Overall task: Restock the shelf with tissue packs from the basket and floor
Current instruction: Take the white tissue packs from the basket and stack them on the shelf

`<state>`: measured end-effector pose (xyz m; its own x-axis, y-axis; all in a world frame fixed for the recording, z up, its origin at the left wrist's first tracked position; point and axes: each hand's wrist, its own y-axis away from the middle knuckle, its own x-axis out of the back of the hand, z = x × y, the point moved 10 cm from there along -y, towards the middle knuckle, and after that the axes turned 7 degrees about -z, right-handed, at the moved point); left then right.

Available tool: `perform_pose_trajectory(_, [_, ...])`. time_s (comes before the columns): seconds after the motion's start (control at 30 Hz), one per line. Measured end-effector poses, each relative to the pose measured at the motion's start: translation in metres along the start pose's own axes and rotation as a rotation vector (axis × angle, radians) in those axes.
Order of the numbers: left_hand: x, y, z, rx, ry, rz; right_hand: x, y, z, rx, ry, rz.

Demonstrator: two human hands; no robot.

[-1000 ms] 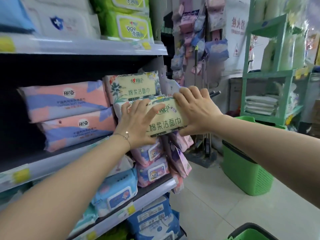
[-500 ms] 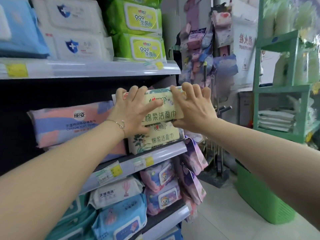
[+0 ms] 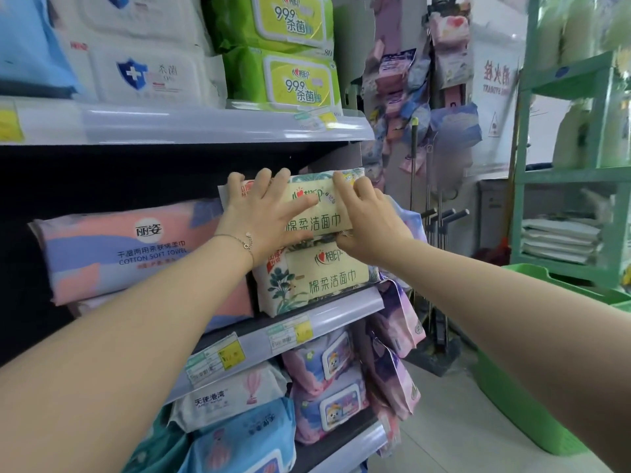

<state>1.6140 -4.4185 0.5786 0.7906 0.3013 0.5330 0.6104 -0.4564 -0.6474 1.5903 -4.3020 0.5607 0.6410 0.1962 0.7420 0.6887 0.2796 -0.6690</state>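
Observation:
A cream tissue pack with green print lies on top of a second, identical pack at the right end of the middle shelf. My left hand lies flat against the upper pack's left front, fingers straight and reaching over its top edge. My right hand holds the pack's right end, with bent fingers on the top corner and the thumb tucked under its lower edge. A green basket stands on the floor to the right, its inside hidden by my right arm.
Pink and blue cotton towel packs fill the shelf left of the cream packs. Wet-wipe packs sit on the shelf above, more packs below. Small packets hang off the shelf end. A green rack stands at the right.
Both hands raised the cream pack from in front of the shelf and set it on top of the matching pack. Over the last half second they pushed it slightly further in.

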Motion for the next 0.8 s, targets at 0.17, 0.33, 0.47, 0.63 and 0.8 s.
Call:
perform_pose_trajectory(0.17, [-0.019,-0.011,0.007,0.106,0.089,-0.089,-0.025,0.004,-0.005,0.000,-0.096,-0.101])
perform_pose_trajectory(0.33, [-0.011,-0.012,0.028,0.083,0.097,-0.054,-0.033,0.016,-0.005,0.017,-0.020,-0.130])
perform_pose_trajectory(0.47, [-0.002,0.007,0.070,-0.100,0.070,0.045,-0.025,0.038,-0.004,0.093,0.116,-0.023])
perform_pose_trajectory(0.63, [-0.010,0.030,0.112,-0.156,0.154,0.130,-0.025,0.082,0.013,0.135,0.223,0.053])
perform_pose_trajectory(0.8, [-0.019,0.042,0.165,-0.167,0.297,0.079,-0.035,0.129,0.042,0.116,0.241,-0.016])
